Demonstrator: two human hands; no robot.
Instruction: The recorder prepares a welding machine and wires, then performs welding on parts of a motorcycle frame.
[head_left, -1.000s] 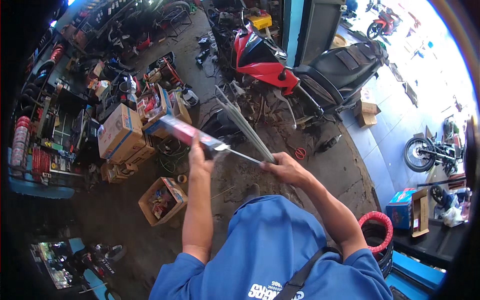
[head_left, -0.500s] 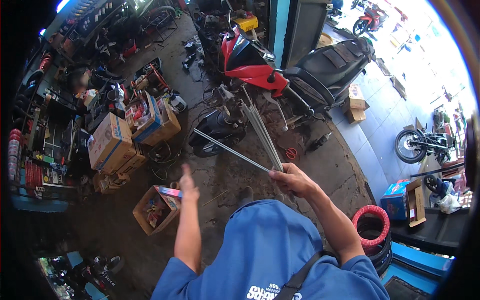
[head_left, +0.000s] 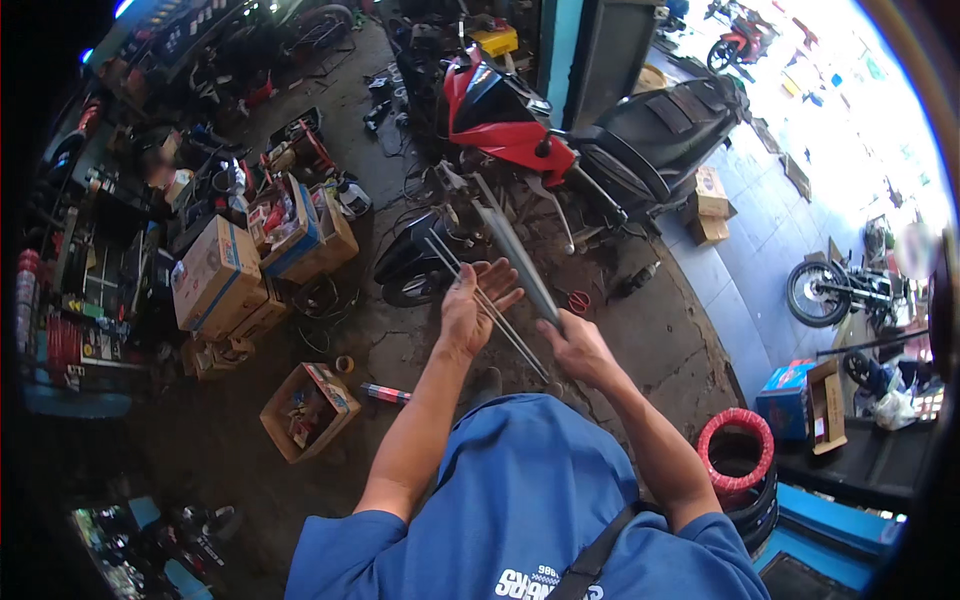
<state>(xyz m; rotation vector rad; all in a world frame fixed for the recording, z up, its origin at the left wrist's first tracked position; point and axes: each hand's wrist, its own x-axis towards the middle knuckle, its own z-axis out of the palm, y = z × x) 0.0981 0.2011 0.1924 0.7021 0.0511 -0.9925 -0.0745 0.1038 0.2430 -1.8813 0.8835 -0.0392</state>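
My right hand (head_left: 580,348) is closed around the lower end of a bundle of long, thin grey metal rods (head_left: 518,255), which slants up and away toward the motor scooter. Two loose thin rods (head_left: 518,346) lie across the palm of my left hand (head_left: 474,312), running behind the thumb. The fingers of that hand are stretched and spread, and the rods seem to rest in the crook of the thumb. Their near ends stick out below my right hand. Ahead is a red and black scooter (head_left: 510,130) with its front parts taken off.
An open carton (head_left: 310,412) with small items stands on the floor at left, beside a slim coloured package (head_left: 386,393) and a tape roll (head_left: 344,364). Stacked cartons (head_left: 215,275) are farther left. Red-handled scissors (head_left: 579,301) lie ahead; tyres (head_left: 737,450) are stacked at right.
My left hand has come up and right from beside the open carton to the two loose rods, which have swung steeper and away from my right thumb. The slim package now lies on the floor.
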